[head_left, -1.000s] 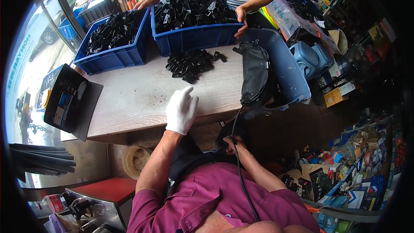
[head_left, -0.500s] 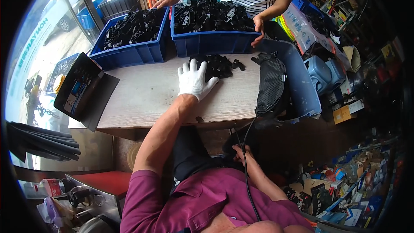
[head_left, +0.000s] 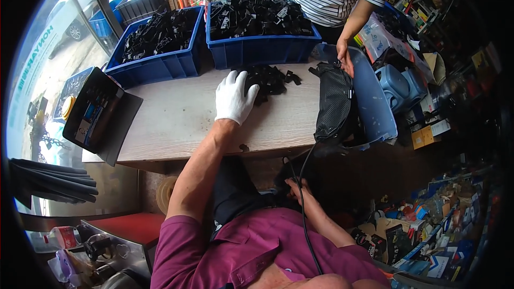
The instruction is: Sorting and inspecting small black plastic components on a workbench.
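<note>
My left hand (head_left: 233,97), in a white knitted glove, rests at the left edge of a loose pile of small black plastic pieces (head_left: 270,79) on the table. Its thumb stands apart from the fingers, and some fingertips are bent over the pieces. Down by my lap is my bare right hand (head_left: 297,188), its fingers partly hidden and too dark to read. Behind the pile, a blue crate (head_left: 262,53) is heaped with black pieces. A second blue crate (head_left: 155,70) to its left is filled likewise.
A tablet in a dark folding case (head_left: 96,112) stands at the table's left. On the right, a black mesh bag (head_left: 334,104) with a cable (head_left: 304,214) lies against a blue tub (head_left: 377,112). A co-worker's hand (head_left: 344,60) is beside the bag. The wooden table (head_left: 176,123) spreads before me.
My left hand has drawn slightly left, its fingers closer together. The co-worker's hands have left the crates; one is now by the mesh bag. My right hand stays low.
</note>
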Motion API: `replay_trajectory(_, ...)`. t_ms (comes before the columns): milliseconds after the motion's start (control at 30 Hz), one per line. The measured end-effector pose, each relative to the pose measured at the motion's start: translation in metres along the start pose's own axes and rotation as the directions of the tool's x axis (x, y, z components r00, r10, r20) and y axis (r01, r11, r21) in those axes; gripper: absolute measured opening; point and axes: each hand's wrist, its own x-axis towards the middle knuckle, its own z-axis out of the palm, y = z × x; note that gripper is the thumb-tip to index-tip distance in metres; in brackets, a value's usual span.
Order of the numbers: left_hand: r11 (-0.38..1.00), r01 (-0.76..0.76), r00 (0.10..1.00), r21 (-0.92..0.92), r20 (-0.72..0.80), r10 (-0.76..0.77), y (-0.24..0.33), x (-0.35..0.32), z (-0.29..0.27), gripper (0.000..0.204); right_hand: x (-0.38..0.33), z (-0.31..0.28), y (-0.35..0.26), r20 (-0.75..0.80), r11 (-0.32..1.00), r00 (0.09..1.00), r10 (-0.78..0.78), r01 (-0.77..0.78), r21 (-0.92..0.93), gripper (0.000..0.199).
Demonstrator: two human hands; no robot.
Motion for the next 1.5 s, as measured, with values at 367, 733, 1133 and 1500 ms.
replay_trajectory(367,0.993,0.084,0.993,-0.089,-0.072,-0.090,-0.012,-0.003,0.003,0.035,0.009,-0.002,0.016,0.040,0.993,0.993,-0.112,0.110,0.039,0.022)
replay_trajectory(733,0.996,0.046,0.993,-0.078,-0.101,-0.054,-0.020,-0.002,0.011,0.032,0.007,-0.002,0.011,0.046,0.998,0.998,-0.054,0.056,-0.043,0.026)
replay_trajectory(1133,0.994,0.033,0.998,-0.102,-0.055,-0.039,-0.024,0.000,0.010,0.032,0.022,-0.007,0.016,0.124,0.978,0.974,-0.188,0.197,-0.069,0.029)
replay_trajectory(1500,0.995,0.068,0.996,-0.067,-0.054,-0.072,-0.022,0.000,0.010,0.033,0.019,-0.010,0.012,0.153,0.975,0.966,-0.208,0.217,-0.044,0.032)
